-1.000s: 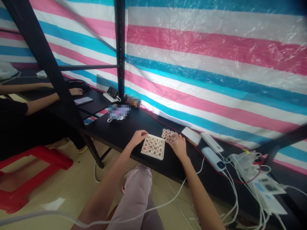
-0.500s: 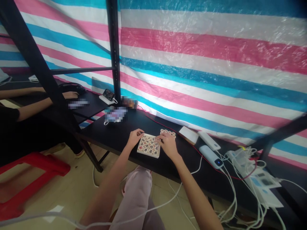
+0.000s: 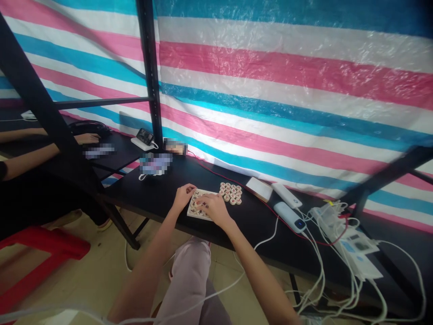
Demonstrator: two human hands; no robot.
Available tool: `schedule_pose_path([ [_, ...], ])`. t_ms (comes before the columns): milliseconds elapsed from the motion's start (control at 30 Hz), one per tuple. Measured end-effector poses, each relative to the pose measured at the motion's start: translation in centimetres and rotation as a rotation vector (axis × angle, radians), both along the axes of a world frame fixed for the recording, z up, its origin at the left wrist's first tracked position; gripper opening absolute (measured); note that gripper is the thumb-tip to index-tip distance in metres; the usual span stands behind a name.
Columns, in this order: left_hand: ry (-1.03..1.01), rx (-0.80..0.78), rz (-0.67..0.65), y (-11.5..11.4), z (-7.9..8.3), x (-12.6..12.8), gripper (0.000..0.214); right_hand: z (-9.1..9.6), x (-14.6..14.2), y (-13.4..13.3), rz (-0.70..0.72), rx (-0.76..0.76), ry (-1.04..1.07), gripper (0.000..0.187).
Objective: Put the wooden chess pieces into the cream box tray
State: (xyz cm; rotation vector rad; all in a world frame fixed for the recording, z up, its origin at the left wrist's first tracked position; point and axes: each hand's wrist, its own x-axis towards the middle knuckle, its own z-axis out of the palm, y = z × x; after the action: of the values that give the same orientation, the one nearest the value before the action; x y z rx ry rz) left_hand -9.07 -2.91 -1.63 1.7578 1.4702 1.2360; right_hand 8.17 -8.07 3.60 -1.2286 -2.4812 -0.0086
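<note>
Moved: right hand (image 3: 213,208) has come across from the loose pieces (image 3: 231,193) onto the tray (image 3: 196,215); left hand (image 3: 182,195) has stayed at the tray's corner.
Far left: another person's arm (image 3: 37,152) lies on a neighbouring table, well apart from the tray.
Floor: red stool (image 3: 43,243) stands low at the left.
Left hand: fingers curled against the tray's far left corner and touching it; I cannot tell whether it grips.
Tray: small, pale wood, filled with round game pieces, near the front edge of the black table (image 3: 162,189), between the two hands.
Right hand: palm down over the tray's right half, fingers bent onto the pieces; whether a piece is pinched I cannot tell.
Loose pieces: a tight cluster flat on the table just beyond and right of the tray.
White box (image 3: 259,188): beside the cluster.
Power banks (image 3: 290,216): two, further right, cables attached.
</note>
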Motion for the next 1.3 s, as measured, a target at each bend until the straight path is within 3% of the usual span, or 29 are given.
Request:
schedule_pose_path([
  [133,0.021,-0.013,0.028,0.0,0.1,0.1,0.024,-0.4,3.8,0.8,-0.358,0.097,0.148,0.030],
  [233,0.095,-0.017,0.092,-0.1,0.4,0.1,0.023,-1.1,5.9,1.2,-0.482,0.158,0.095,0.033],
  [433,0.208,-0.028,0.212,-0.5,0.8,0.1,0.022,-2.4,5.8,1.3,-0.442,0.172,-0.051,0.016],
  [967,0.171,-0.049,0.191,-0.5,0.9,0.2,0.021,-2.6,5.8,1.0,-0.401,0.183,-0.003,0.021],
  [1167,0.114,0.039,0.362,-1.2,1.8,0.4,0.034,-2.5,5.7,1.7,-0.388,0.181,-0.047,0.021],
  [1300,0.118,-0.059,0.348,-1.0,2.0,0.4,0.038,-2.1,5.5,1.3,-0.398,0.154,-0.089,0.024],
])
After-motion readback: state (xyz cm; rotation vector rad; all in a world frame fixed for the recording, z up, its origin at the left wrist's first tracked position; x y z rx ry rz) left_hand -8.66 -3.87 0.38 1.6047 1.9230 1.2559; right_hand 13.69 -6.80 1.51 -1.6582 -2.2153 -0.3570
